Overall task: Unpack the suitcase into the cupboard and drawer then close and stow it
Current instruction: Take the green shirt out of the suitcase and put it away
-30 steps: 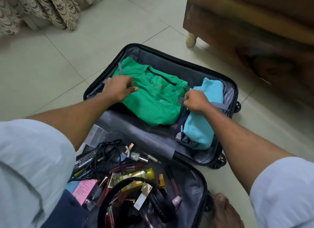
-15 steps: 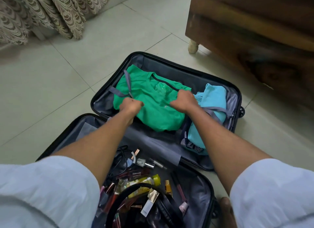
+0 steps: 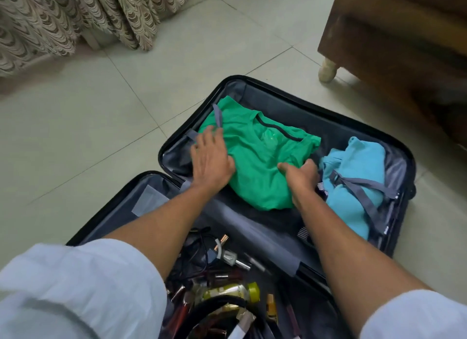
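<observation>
A black suitcase (image 3: 328, 121) lies open on the tiled floor. Its far half holds a folded green shirt (image 3: 262, 167) and, to the right, a light blue garment (image 3: 364, 167) under a grey strap (image 3: 358, 187). My left hand (image 3: 212, 162) lies flat with spread fingers on the green shirt's left edge, beside a loose grey strap (image 3: 217, 116). At the shirt's right edge, my right hand (image 3: 300, 179) has its thumb on top and its fingers tucked down between the shirt and the blue garment.
The near half of the suitcase holds black cables (image 3: 199, 240), a yellow-capped bottle (image 3: 227, 292), black headphones (image 3: 217, 306) and several small cosmetics. A wooden furniture piece (image 3: 394, 48) on a pale leg (image 3: 327, 69) stands at the back right. A patterned curtain (image 3: 63, 18) hangs at the back left.
Both hands let go of the grey straps, which now lie loose. My left hand has opened flat on the green shirt, and my right has slid to its right edge.
</observation>
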